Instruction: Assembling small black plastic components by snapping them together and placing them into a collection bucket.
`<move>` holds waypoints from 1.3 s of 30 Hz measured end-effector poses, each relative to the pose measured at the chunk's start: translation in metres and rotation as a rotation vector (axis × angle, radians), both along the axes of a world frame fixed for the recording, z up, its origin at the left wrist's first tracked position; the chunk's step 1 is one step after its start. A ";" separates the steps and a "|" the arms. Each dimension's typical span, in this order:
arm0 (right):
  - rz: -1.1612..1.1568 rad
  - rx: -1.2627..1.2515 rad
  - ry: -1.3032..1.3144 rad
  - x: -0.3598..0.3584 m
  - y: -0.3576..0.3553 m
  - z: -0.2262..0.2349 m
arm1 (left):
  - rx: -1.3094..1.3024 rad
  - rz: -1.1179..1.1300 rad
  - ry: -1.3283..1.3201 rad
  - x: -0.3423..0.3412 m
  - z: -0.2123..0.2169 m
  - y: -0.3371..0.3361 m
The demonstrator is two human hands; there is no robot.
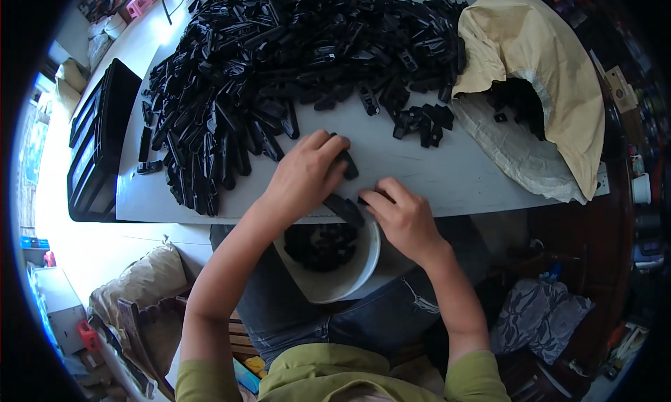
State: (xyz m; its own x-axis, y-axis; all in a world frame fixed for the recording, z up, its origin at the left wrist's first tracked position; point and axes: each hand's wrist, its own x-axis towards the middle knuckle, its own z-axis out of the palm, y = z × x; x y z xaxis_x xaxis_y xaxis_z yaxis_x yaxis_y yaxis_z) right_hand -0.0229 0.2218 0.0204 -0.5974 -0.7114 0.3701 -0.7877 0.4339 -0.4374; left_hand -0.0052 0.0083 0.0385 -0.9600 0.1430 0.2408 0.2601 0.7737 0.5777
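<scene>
My left hand [307, 170] is closed over the table's near edge, its fingers curled round a black plastic part [349, 166]. Just below those fingers, a second, longer black plastic part [344, 210] slants over the bucket's rim; whether the same hand grips it is hidden. My right hand [404, 217] is close by on the right, thumb and finger pinched on a small black plastic piece [362, 201] that is mostly covered. Between my legs, under both hands, stands a white bucket [374, 256] with many small black pieces [321, 247] inside.
A large heap of black plastic parts [279, 59] covers the far and left table [412, 171]. A small cluster of black pieces [423, 122] lies nearer. At right, an open tan sack [524, 31] holds black pieces. A black crate [105, 143] stands beyond the left edge.
</scene>
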 end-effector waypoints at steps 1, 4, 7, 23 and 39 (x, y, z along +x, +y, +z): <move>0.002 -0.002 0.001 0.003 0.001 0.003 | -0.002 0.002 0.001 0.005 0.002 -0.001; -0.161 -0.625 -0.981 0.003 0.004 0.006 | 0.082 -0.151 0.014 0.015 0.006 -0.003; -0.125 -0.579 -0.991 0.000 0.001 0.009 | 0.297 -0.146 -0.077 0.019 0.000 -0.003; 0.026 -0.210 -0.201 -0.030 0.001 -0.002 | 0.375 -0.154 -0.177 0.010 -0.008 -0.016; -0.586 0.163 0.113 -0.062 -0.037 -0.002 | -0.388 0.058 0.241 -0.084 0.002 0.011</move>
State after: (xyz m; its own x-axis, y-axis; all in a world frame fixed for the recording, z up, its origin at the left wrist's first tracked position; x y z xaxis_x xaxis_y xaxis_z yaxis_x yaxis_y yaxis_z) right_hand -0.0854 0.1843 0.0188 -0.8696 -0.3292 0.3680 -0.4353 0.8629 -0.2567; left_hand -0.0896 0.0193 0.0402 -0.8924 0.2144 0.3971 0.3013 0.9382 0.1705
